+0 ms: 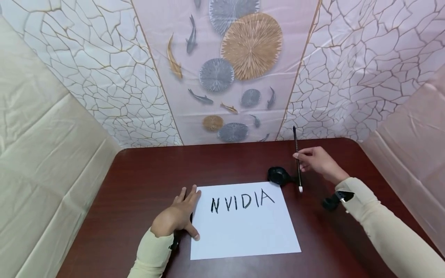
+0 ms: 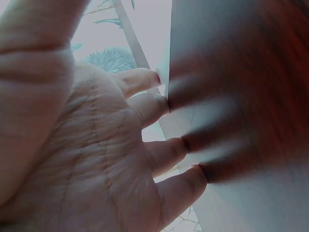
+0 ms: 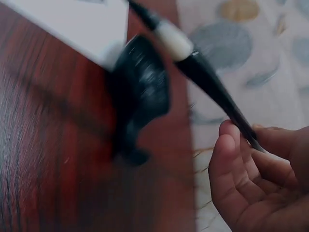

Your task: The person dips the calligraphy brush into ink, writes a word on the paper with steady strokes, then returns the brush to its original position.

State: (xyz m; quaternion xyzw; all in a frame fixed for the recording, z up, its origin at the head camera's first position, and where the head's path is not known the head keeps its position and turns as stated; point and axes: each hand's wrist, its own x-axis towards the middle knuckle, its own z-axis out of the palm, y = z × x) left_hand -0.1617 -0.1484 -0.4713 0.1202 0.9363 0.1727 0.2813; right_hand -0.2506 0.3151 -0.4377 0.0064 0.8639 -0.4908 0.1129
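A white sheet of paper [image 1: 243,235] lies on the table, with "NVIDIA" lettered in black across its upper half. My left hand [image 1: 179,212] rests at the sheet's left edge, fingers spread and thumb on the paper; in the left wrist view its fingertips [image 2: 193,179] touch the table. Between thumb and fingertips, my right hand [image 1: 318,162] pinches a black-handled brush [image 1: 297,158] with a white collar above dark bristles. The brush is held up off the table, bristles downward. Beside it, at the paper's top right corner, sits a black dish [image 1: 278,175] with a narrow extension; its contents cannot be seen.
The dark red-brown table [image 1: 146,173] has rounded far corners. Behind it hangs a patterned cloth [image 1: 222,96] with fish and round motifs. Plain beige cloth [image 1: 41,154] stands along the left side, and similar cloth [image 1: 410,146] along the right.
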